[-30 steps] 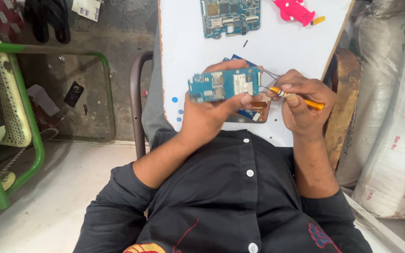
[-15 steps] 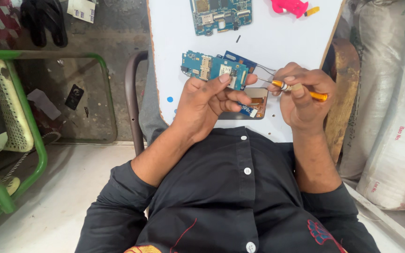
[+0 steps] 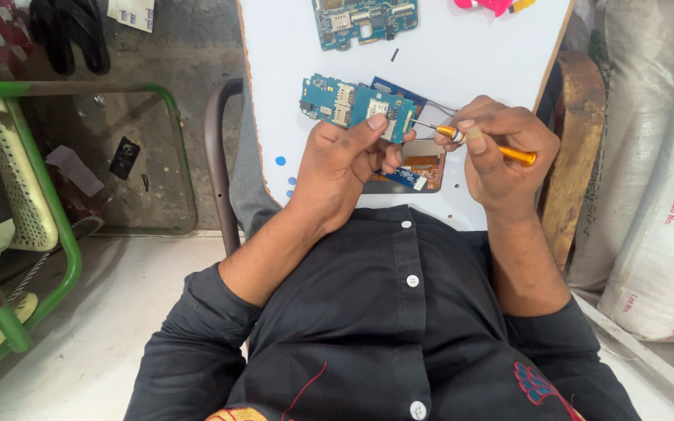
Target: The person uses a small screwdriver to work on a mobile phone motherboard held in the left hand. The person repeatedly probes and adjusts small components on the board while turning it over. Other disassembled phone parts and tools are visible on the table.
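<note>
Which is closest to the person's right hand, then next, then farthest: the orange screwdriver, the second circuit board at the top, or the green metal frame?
From the right hand:
1. Orange screwdriver, held in its fingers.
2. Second circuit board, up the white table, top centre.
3. Green metal frame, far left on the floor.

A white tabletop (image 3: 462, 70) over grey concrete floor (image 3: 111, 312), green metal frame (image 3: 64, 257) left, white sacks (image 3: 657, 195) right
</note>
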